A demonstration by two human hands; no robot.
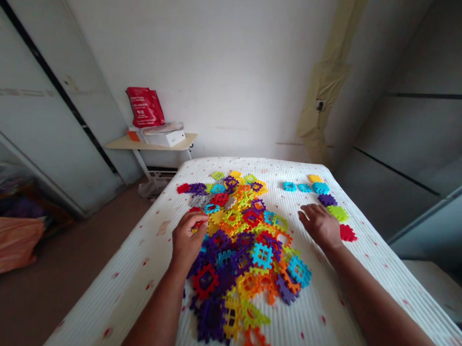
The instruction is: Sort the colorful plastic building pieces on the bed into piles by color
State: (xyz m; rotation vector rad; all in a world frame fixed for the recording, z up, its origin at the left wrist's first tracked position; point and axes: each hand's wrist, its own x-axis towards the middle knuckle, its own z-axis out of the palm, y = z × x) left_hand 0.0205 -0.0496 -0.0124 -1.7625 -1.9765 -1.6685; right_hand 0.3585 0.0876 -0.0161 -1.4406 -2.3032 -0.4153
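Note:
At the left side of a heap of plastic interlocking building pieces (231, 245), my left hand (186, 243) is closed, thumb and index finger together. A bit of a red piece (199, 224) shows between those fingers. My right hand (321, 227) lies low over the sheet with its fingers stretched out and nothing seen in them. Beside it, a line of pieces runs along the right: a red piece (347, 233), a lime green piece (338, 213), a purple piece (327, 200) and a blue piece (320, 188). A yellow piece (315, 178) is at the far end.
The heap rests on a white, red-spotted bed sheet (132, 281). Two light blue frame pieces, one of them this piece (289, 186), lie left of the line. A small table (126, 142) beyond holds a red bag (145, 108) and a white box (171, 137). Grey cabinets flank the bed.

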